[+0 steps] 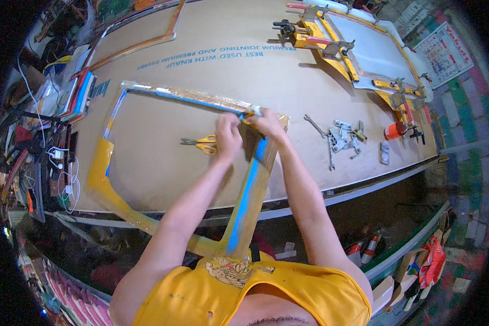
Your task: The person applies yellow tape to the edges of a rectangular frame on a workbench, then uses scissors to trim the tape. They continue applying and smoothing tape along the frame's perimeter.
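Note:
A large frame (pixel 187 95) with yellow paint and blue strips lies over the front edge of the board-covered table, its near end against my body. My left hand (pixel 228 134) is at the frame's inner top right corner, fingers curled; whether it grips something there is unclear. Close beside it, my right hand (pixel 265 123) is closed around a small yellow and dark item at the same corner, too covered to name. Yellow-handled scissors (pixel 205 143) lie on the table just left of my left hand, partly hidden by it.
Wrenches (pixel 316 125) and metal brackets (pixel 342 136) lie to the right, near an orange container (pixel 394 131). Clamps (pixel 334 48) hold a second frame (pixel 375 45) at the back right. Another frame (pixel 134 51) lies back left, near books (pixel 79 98) and white cables (pixel 71 183).

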The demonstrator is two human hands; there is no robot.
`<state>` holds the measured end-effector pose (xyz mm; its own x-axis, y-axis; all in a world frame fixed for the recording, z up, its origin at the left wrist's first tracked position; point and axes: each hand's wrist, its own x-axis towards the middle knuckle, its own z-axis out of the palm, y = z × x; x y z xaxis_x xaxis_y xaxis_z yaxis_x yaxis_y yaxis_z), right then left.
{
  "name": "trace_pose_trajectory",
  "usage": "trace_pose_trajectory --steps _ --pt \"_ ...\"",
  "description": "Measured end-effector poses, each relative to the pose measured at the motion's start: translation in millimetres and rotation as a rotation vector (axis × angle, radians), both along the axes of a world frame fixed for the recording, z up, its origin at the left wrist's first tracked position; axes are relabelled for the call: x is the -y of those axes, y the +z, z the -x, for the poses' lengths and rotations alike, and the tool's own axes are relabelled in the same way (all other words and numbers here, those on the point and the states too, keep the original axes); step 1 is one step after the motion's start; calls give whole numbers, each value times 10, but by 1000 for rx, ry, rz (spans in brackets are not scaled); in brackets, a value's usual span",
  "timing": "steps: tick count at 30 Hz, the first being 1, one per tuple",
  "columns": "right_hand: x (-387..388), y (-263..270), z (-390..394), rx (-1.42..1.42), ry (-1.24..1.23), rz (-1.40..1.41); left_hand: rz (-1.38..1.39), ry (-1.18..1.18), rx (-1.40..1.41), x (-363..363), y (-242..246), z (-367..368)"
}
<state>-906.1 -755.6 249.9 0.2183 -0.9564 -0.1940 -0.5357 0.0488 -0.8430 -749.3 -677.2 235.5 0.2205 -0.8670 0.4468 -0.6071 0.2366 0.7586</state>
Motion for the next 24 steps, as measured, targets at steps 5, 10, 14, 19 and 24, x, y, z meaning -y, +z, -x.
trace_pose_trajectory --steps 5,10,14,19,24 --pt "130 463 -253 -197 203 -105 -165 -79 31 1184 -52 -388" --pt "195 456 -44 -227 230 -314 -441 98 399 1228 -1 -15" --pt "-332 206 55 58 -40 -160 -424 95 371 1286 -4 -5" --pt "-726 205 93 89 -211 -191 -437 143 393 1379 -10 3" --pt "-1019 525 214 202 -257 -244 -445 155 436 1452 24 -124"
